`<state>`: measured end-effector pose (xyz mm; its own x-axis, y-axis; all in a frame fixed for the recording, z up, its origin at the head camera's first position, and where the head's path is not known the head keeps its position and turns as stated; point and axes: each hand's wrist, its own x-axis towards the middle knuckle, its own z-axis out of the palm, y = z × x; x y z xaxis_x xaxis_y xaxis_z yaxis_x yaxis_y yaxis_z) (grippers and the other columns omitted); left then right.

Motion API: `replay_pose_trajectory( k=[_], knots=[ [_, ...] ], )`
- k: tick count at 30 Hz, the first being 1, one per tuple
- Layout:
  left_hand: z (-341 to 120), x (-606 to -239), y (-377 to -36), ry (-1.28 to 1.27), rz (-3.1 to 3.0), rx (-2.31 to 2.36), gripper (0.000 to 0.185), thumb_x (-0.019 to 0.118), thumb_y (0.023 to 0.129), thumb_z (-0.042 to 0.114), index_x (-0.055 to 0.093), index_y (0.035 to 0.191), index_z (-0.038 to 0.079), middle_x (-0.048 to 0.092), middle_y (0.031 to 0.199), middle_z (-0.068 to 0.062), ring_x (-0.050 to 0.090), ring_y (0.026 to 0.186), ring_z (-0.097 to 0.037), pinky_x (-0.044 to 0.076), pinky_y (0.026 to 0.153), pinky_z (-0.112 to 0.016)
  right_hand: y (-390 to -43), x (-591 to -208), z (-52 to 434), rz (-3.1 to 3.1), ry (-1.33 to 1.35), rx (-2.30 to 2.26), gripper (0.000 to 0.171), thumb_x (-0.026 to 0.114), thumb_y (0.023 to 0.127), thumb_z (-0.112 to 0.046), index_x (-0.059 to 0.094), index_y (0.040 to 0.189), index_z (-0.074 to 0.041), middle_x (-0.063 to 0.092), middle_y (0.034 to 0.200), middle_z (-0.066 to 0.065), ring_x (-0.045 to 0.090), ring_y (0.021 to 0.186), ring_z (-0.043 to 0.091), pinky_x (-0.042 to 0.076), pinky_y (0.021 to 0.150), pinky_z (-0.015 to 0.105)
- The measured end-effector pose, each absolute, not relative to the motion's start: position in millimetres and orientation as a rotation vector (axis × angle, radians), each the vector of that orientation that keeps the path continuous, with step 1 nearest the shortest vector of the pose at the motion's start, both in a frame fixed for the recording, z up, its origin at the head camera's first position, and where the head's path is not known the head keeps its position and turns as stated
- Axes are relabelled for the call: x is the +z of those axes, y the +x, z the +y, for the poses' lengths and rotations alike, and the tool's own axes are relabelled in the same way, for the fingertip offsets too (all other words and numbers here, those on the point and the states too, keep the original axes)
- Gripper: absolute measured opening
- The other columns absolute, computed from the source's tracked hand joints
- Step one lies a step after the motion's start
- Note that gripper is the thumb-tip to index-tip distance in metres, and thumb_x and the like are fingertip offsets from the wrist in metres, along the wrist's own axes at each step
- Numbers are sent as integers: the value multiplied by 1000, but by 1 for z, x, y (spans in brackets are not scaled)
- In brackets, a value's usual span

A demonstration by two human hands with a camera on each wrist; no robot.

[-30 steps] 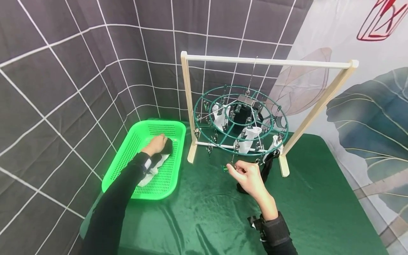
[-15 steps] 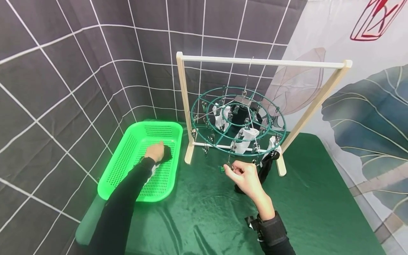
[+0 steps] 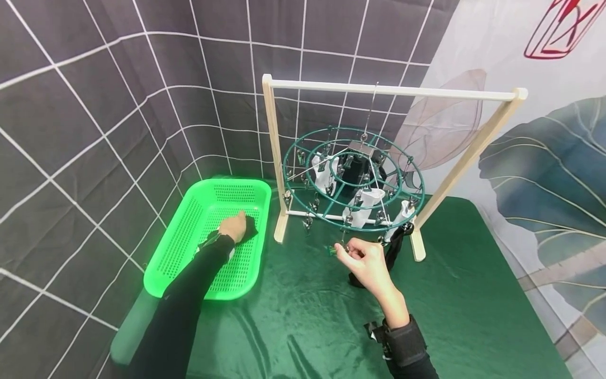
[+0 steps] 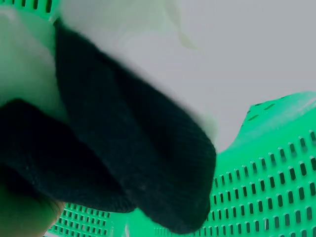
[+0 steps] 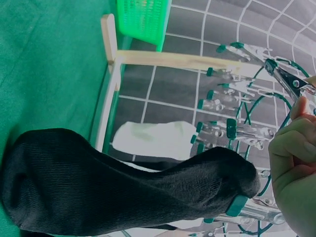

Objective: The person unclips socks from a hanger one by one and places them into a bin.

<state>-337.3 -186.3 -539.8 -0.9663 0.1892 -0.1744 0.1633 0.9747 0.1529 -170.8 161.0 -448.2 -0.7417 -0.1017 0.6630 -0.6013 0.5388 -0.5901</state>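
While my left hand (image 3: 233, 226) is curled round a black sock (image 3: 249, 228) down in the green basket (image 3: 189, 226), my right hand (image 3: 366, 263) pinches one hanging clip (image 3: 337, 248) at the near rim of the round green clip hanger (image 3: 352, 181), thumb and fingers closed on it. From the left wrist view the black sock (image 4: 123, 163) fills the frame, bunched in my grip with pale cloth behind it and the basket mesh (image 4: 266, 187) beyond. That sock lies well to the left of the pinched clip and lower, so the gap between my two hands runs mainly sideways across the green cloth (image 3: 307, 316); the left hand has it, and the right is well apart from it. Just beside my right hand a second black sock (image 3: 395, 250) hangs from the rim, its long axis downward and its toe reaching toward the cloth; the right wrist view shows it (image 5: 123, 187) close against my fingers (image 5: 291, 163). White socks (image 3: 364, 205) hang further in on the rings, and the whole hanger is hooked on a wooden rack (image 3: 393, 92) standing behind.
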Motion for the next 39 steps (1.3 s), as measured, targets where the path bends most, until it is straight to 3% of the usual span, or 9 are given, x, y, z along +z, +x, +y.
replay_pose_trajectory(
  k=[6, 15, 23, 31, 36, 39],
  knots=[
    [-187, -541, -333, 305, 2977, 113, 42, 40, 104, 8, 38, 139, -13, 69, 97, -33, 71, 91, -47, 59, 79, -54, -169, -448, 160, -2210, 552, 1153, 44, 74, 83, -6, 41, 56, -16, 28, 48, -8, 22, 50, -6, 19, 50, 10],
    [-192, -542, -334, 279, 2947, 111, 48, 37, 107, 14, 32, 147, -12, 69, 98, -32, 72, 90, -44, 60, 77, -53, -167, -450, 160, -2210, 538, 1165, 42, 74, 84, -5, 44, 57, -16, 29, 49, -8, 23, 50, -7, 21, 48, 13],
    [-195, -531, -333, 216, 2902, 178, 52, 31, 109, 19, 26, 152, -10, 68, 113, -32, 69, 104, -47, 57, 87, -55, -167, -448, 160, -2238, 512, 1190, 40, 74, 86, -6, 47, 59, -16, 31, 50, -9, 25, 50, -6, 24, 48, 15],
    [-173, -503, -337, 201, 3083, 309, 40, 44, 102, 11, 51, 133, -13, 69, 103, -29, 71, 94, -44, 60, 76, -53, -169, -448, 161, -2290, 475, 1197, 39, 75, 86, -8, 48, 59, -15, 31, 52, -13, 27, 49, -3, 23, 48, 15],
    [-141, -471, -336, 404, 3428, 809, 30, 43, 101, 5, 55, 126, -9, 64, 115, -27, 63, 108, -42, 53, 96, -49, -170, -449, 160, -2313, 472, 1203, 40, 75, 86, -10, 47, 59, -15, 31, 51, -12, 27, 49, -4, 22, 48, 14],
    [-115, -450, -327, 729, 3510, 1359, 22, 43, 98, -1, 57, 114, -8, 61, 112, -26, 57, 108, -40, 47, 99, -48, -170, -450, 160, -2317, 471, 1201, 40, 76, 86, -10, 47, 59, -15, 31, 52, -12, 27, 49, -3, 23, 49, 15]
  ],
)
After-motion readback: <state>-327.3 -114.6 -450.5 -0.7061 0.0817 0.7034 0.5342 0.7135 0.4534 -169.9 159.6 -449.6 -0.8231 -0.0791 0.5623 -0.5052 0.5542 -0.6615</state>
